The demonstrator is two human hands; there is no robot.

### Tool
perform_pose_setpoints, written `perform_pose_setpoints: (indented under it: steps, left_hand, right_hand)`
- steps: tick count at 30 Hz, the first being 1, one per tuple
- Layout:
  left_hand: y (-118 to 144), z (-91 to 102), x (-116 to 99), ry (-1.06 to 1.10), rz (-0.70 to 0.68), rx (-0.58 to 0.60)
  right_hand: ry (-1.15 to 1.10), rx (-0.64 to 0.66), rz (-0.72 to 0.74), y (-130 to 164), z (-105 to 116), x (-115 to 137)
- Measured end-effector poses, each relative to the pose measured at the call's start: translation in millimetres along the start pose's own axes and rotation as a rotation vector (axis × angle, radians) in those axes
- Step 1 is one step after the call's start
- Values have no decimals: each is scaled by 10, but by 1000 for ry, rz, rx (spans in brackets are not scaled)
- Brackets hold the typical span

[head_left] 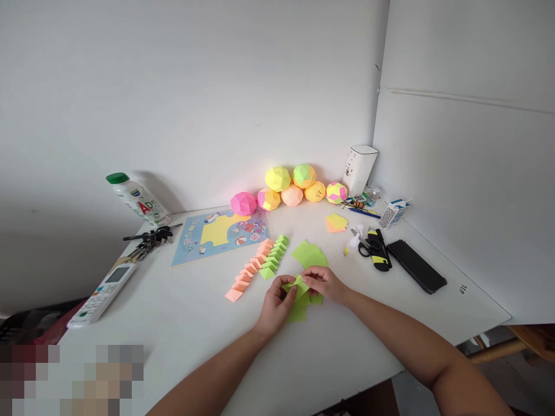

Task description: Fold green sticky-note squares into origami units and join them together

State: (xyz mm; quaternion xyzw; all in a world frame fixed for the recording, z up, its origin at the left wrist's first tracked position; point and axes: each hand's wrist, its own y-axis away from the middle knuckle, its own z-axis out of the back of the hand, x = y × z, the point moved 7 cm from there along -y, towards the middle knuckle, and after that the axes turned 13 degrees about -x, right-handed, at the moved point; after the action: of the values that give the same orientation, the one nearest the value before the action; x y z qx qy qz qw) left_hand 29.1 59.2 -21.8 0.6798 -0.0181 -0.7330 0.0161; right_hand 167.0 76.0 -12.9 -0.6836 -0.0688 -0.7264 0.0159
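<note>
The green paper (298,286) sits between both hands, just above the tabletop (182,323): the left hand (277,303) pinches it at 8 o'clock, the right hand (323,283) pinches it at 3 o'clock, each grip closed on the paper. More green sheets (299,312) lie under the hands (how many is hard to make out, since fingers cover them). The folds inside the held piece are hidden too. It is bright lime, creased to a small pointed shape. At 11 o'clock lie rows of folded units (260,263), orange and green; at 12, a green stack (310,254); beyond, paper balls (290,188) against the wall.
</note>
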Motion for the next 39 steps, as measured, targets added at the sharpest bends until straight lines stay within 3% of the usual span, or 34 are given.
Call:
perform_pose_setpoints:
  steps: [12,22,29,39]
  left_hand:
    - [-32,17,-5,182,-36,-47]
    - [-18,-44,3,199,-56,39]
    - [-20,19,-7,202,-129,-68]
    - [10,99,-67,15,-291,-163]
  right_hand:
    - [-28,78,28,5,-38,0]
    - [-46,92,10,22,-55,4]
    - [-39,103,-3,13,-50,-16]
    - [-32,100,-18,13,-47,0]
